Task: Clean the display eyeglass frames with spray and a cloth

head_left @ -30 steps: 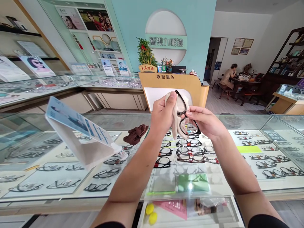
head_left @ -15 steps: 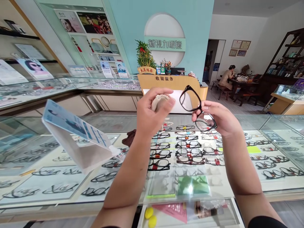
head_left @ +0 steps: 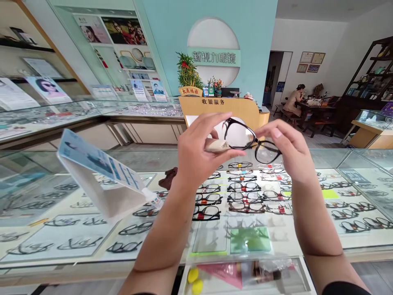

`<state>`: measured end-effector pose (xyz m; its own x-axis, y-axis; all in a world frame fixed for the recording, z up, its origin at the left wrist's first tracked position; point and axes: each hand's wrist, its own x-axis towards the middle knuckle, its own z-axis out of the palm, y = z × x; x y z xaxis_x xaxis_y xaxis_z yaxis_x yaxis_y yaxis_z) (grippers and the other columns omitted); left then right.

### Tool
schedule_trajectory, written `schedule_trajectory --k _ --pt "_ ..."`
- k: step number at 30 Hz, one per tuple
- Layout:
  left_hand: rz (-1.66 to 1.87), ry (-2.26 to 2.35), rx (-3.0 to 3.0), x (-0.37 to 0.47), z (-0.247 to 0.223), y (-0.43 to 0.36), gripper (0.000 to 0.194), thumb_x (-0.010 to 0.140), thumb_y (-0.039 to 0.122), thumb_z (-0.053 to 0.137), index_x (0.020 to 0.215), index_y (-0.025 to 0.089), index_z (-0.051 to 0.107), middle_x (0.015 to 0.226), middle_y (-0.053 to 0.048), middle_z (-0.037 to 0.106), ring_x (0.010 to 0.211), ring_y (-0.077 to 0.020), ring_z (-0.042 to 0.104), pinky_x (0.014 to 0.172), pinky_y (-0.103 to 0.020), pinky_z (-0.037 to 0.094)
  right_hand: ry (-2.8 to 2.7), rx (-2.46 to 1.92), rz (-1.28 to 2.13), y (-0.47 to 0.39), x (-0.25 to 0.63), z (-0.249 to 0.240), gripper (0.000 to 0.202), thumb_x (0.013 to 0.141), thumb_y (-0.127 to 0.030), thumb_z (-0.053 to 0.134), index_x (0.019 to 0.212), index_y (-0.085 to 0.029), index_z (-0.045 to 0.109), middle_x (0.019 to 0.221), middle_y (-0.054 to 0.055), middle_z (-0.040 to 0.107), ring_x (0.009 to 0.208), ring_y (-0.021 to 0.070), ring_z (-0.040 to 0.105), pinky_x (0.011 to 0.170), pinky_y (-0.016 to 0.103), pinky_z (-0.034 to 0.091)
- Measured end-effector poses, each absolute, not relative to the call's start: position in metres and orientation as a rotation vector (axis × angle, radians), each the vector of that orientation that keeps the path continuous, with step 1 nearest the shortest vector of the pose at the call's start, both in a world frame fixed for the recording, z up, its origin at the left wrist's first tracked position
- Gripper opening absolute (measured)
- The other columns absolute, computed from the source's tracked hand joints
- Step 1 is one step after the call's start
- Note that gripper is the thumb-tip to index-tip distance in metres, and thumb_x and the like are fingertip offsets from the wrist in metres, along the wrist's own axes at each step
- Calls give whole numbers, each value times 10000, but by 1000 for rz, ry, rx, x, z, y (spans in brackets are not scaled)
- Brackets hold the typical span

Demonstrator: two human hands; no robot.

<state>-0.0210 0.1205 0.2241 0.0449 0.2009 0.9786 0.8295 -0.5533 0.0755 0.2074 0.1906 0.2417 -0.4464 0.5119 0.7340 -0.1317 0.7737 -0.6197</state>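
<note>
A pair of black-framed eyeglasses (head_left: 256, 140) is held up over the glass counter, tilted down to the right. My right hand (head_left: 296, 153) grips it at the right side, thumb and fingers by the bridge and right lens. My left hand (head_left: 196, 149) holds a crumpled beige cloth (head_left: 216, 145) in the palm. Its thumb and index finger stretch out below and above the left lens, close to the rim; whether the cloth touches the lens I cannot tell. Rows of eyeglasses (head_left: 244, 187) lie in the display case beneath.
A tilted blue-and-white sign stand (head_left: 101, 172) rises from the counter at left, beside a small white bottle (head_left: 153, 199). A dark brown object (head_left: 168, 178) sits behind my left forearm. A drawer (head_left: 294, 282) shows in front. Far right, a person (head_left: 294, 100) sits at a table.
The eyeglasses have moved left and turned closer to level. My left hand has opened its thumb and index finger around the left lens, cloth in the palm. My right fingers have shifted over the frame.
</note>
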Motion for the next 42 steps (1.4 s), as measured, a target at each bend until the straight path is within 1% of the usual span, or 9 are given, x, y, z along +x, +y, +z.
schedule_trajectory --k 3,5,9,13,18,26,32,37,42 --pt "-1647 -930 -1535 -23 221 131 743 793 785 854 1335 301 697 1210 -62 789 716 -153 666 501 -317 454 -1759 -242 346 196 205 235 381 999 -592 659 1243 -299 675 1289 71 739 1251 277 694 1115 515 546" --pt "-1705 -917 -1392 -24 218 136 764 798 815 828 1343 300 683 1223 -50 781 741 -170 685 519 -345 464 -1712 -196 148 199 203 232 494 942 -552 739 1347 -292 625 1364 100 696 1298 313 668 1113 559 539" --pt "-1777 -934 -1283 -22 213 142 738 836 805 803 1359 299 676 1252 -47 761 845 -212 720 614 -409 541 -1729 -220 -3 199 199 231 619 894 -509 806 1431 -313 570 1404 114 668 1328 368 642 1125 641 531" --pt "-1875 -952 -1290 -20 207 144 785 784 760 879 1381 299 664 1263 -69 730 923 -240 736 692 -416 588 -1719 -288 -58 195 196 231 584 918 -489 803 1436 -350 574 1389 112 687 1282 360 654 1122 637 552" --pt "-1947 -1064 -1387 -20 201 143 820 732 655 968 1416 324 660 1322 -83 699 1046 -274 732 804 -422 623 -1656 -376 -41 194 192 227 542 958 -497 767 1458 -378 597 1355 89 699 1216 343 685 1032 618 607" --pt "-1921 -1189 -1470 -15 204 138 725 815 631 914 1430 322 684 1403 -94 718 1118 -272 721 891 -415 635 -1638 -390 43 202 192 223 505 972 -512 771 1439 -370 644 1297 64 719 1179 288 695 1009 530 613" --pt "-1904 -1199 -1498 -19 207 136 662 847 598 897 1431 358 697 1369 -73 733 1205 -288 703 957 -444 635 -1636 -424 100 202 193 223 495 976 -508 765 1438 -363 663 1279 68 725 1209 291 682 1016 524 595" --pt "-1942 -1257 -1509 -20 207 135 641 845 615 894 1410 374 710 1341 -61 748 1165 -285 715 929 -444 642 -1630 -439 172 201 192 222 510 970 -532 761 1440 -362 664 1325 73 719 1257 296 672 1043 528 592" --pt "-1979 -1241 -1464 -19 206 136 601 840 612 902 1343 324 740 1275 -82 767 1035 -268 733 831 -419 641 -1584 -453 239 201 189 219 528 974 -565 749 1448 -358 645 1391 90 688 1318 322 661 1081 559 593"
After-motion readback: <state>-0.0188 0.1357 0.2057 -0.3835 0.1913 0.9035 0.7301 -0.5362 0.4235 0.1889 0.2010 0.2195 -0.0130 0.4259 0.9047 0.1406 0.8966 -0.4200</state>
